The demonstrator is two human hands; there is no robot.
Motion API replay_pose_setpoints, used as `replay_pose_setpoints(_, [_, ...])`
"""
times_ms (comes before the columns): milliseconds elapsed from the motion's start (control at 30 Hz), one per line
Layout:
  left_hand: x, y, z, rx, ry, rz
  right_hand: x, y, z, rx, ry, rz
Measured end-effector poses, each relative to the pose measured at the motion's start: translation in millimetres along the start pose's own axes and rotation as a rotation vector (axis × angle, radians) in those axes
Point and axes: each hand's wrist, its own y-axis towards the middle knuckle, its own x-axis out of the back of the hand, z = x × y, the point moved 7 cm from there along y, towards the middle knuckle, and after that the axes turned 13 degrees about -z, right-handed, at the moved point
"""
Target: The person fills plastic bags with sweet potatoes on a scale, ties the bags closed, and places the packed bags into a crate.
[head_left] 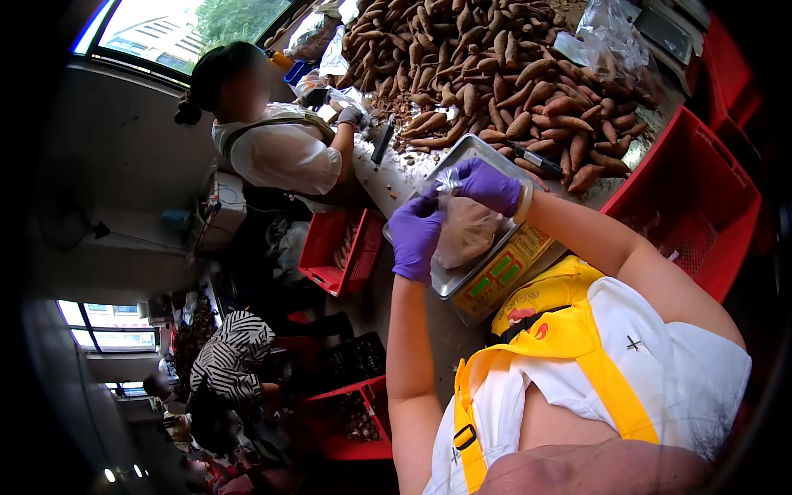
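Observation:
Purple gloves cover both my hands. My left hand (415, 235) and my right hand (490, 186) meet at the gathered neck of a clear plastic bag (469, 229), fingers closed on it. Pale contents show through the plastic. The bag rests over the metal tray (441, 285) of a yellow scale (505, 268) with green display panels. Just beyond my hands lies a large heap of brown sweet potatoes (511, 70). A knife (540, 161) lies among them near my right hand.
A red crate (693, 194) stands at the right. A smaller red crate (340, 252) sits left of my left hand. One gloved co-worker (280, 153) works at the table, near another knife (383, 140). Other people and crates (346, 417) are at lower left.

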Motion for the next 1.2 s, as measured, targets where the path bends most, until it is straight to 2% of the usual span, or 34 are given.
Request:
replay_pose_setpoints(33, [22, 5, 3, -0.165, 0.402, -0.149, 6, -10, -9, -0.071, 0.081, -0.011])
replay_pose_setpoints(67, [43, 14, 12, -0.318, 0.672, -0.29, 11, -24, -14, -0.156, 0.208, 0.172])
replay_pose_setpoints(100, [60, 19, 28, -0.468, 0.94, -0.428, 26, -40, -31, -0.208, 0.134, 0.233])
replay_pose_setpoints(133, [67, 21, 62, -0.481, 1.028, -0.379, 31, -60, -51, -0.284, -0.09, 0.168])
replay_pose_setpoints(167, [70, 20, 94, -0.494, 1.11, -0.328, 24, -73, -35, 0.276, -0.614, 0.365])
replay_pose_setpoints(233, [63, 11, 114, -0.444, 1.111, -0.287, 23, -77, -34, 0.541, -0.765, 0.367])
replay_pose_setpoints(300, [67, 6, 98, -0.347, 0.951, -0.286, 40, -56, -47, 0.552, -0.745, 0.256])
replay_pose_setpoints(367, [58, -8, 87, 0.168, -0.088, -0.076, 54, -40, -56, 0.46, -0.759, 0.125])
replay_pose_setpoints(400, [41, -23, 47, 0.187, -0.204, -0.05, 51, -37, -57, 0.406, -0.666, 0.11])
replay_pose_setpoints(433, [35, -22, 51, 0.185, -0.206, -0.055, 50, -37, -55, 0.409, -0.667, 0.115])
replay_pose_setpoints(500, [20, -23, 73, 0.577, -1.134, -0.051, 48, -44, -52, 0.4, -0.608, 0.067])
replay_pose_setpoints(533, [29, -11, 101, 0.757, -1.402, -0.067, 55, -51, -74, 0.351, -0.505, 0.104])
replay_pose_setpoints(567, [34, 0, 133, 0.749, -1.451, 0.041, 55, -65, -84, 0.254, -0.433, 0.086])
replay_pose_setpoints(633, [37, 9, 218, 0.892, -1.401, -0.423, 33, -92, -75, 0.361, -0.685, 0.215])
replay_pose_setpoints(667, [31, 10, 222, 0.784, -1.399, -0.236, 25, -101, -69, 0.38, -0.67, 0.197])
replay_pose_setpoints(700, [26, 15, 200, 0.634, -1.258, -0.091, 18, -106, -61, 0.401, -0.656, 0.175])
replay_pose_setpoints(733, [23, 19, 187, 0.51, -1.085, -0.131, 13, -106, -65, 0.232, -0.627, 0.195])
replay_pose_setpoints(767, [19, 16, 163, 0.437, -0.973, -0.133, 4, -102, -51, 0.226, -0.627, 0.205])
replay_pose_setpoints(833, [15, 14, 121, 0.331, -0.81, -0.099, -19, -85, -33, -0.208, 0.153, 0.227])
replay_pose_setpoints(867, [17, 17, 106, 0.258, -0.773, 0.029, -21, -70, -40, -0.189, 0.293, 0.237])
replay_pose_setpoints(900, [20, 16, 99, 0.276, -0.649, 0.075, -22, -51, -47, -0.165, 0.434, 0.249])
replay_pose_setpoints(967, [25, 12, 78, 0.244, -0.371, 0.152, -17, -17, -45, -0.094, 0.317, 0.088])
replay_pose_setpoints(1000, [26, 10, 63, 0.176, -0.299, 0.087, -13, -9, -33, -0.044, 0.203, 0.043])
replay_pose_setpoints(1100, [12, 2, 50, 0.114, -0.309, 0.132, -28, 0, -32, -0.018, 0.21, 0.064])
replay_pose_setpoints(1133, [9, 6, 67, 0.109, -0.131, 0.172, -38, 3, -32, -0.003, 0.248, 0.141])
replay_pose_setpoints(1167, [4, -1, 64, 0.176, -0.158, 0.228, -47, 1, -32, 0.004, 0.288, 0.217])
replay_pose_setpoints(1200, [3, -4, 58, 0.207, -0.149, 0.258, -47, 2, -40, -0.107, 0.302, 0.204])
